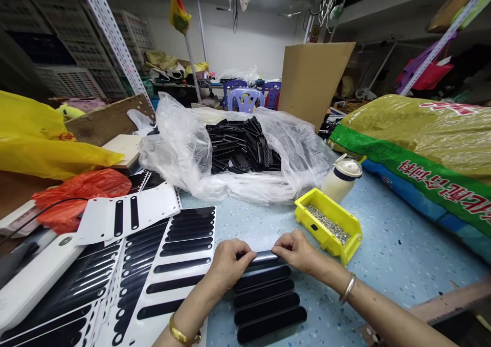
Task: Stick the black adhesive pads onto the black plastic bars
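Observation:
My left hand [229, 261] and my right hand [298, 253] pinch opposite ends of a glossy dark strip [264, 255], probably an adhesive sticker. It lies at the far end of a row of several long black pieces with rounded ends [268, 302] on the blue speckled table. Whether the strip touches the piece beneath it I cannot tell. Left of my left hand are white sheets of black strip stickers [187, 252], with some strips gone from the nearest sheet. A yellow bin [355, 242] of small metal parts [326, 223] stands just beyond my right hand.
A large clear plastic bag [245, 185] of black plastic pieces [240, 145] lies open ahead. A cream bottle [341, 177] stands behind the bin. A big green and yellow sack [418, 147] fills the right side. Red [80, 196] and yellow bags [46, 142] lie left, near a white device [42, 278].

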The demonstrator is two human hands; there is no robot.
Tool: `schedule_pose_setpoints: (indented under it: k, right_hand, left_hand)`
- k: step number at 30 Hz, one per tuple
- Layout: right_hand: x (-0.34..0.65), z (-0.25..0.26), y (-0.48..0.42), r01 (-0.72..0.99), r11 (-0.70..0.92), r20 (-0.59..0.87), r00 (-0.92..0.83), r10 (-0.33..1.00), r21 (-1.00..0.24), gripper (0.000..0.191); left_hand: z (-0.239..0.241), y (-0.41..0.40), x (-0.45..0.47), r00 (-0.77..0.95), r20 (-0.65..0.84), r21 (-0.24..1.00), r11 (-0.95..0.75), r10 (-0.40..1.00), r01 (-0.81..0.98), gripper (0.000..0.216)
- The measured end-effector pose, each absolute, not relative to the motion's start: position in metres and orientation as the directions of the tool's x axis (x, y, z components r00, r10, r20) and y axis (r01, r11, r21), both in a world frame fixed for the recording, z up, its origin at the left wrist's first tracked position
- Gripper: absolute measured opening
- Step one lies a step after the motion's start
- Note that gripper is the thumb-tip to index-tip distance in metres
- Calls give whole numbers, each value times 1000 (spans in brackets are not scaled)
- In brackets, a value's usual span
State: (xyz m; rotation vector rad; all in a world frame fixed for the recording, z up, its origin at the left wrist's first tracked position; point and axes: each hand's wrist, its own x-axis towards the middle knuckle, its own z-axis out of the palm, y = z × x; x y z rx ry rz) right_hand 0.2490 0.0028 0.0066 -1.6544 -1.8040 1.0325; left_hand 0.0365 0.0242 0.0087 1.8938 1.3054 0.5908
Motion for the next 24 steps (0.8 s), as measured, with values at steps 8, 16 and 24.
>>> schedule_pose_setpoints:
  k: [8, 16, 24]
  right_hand:
    - [247, 2, 3, 638, -11, -151, -166, 974, -770, 21]
    - [255, 12, -8, 690, 19, -146, -181, 973, -724, 23]
    - [277, 38, -45, 726, -18, -184, -151, 971, -687, 53]
  left_hand:
    - [16, 27, 5, 380, -95, 725, -198, 920, 660, 31]
    - [31, 13, 3, 474, -95, 674, -294, 875, 678, 30]
    - [37, -20, -12, 423, -84, 687, -255, 902, 680, 62]
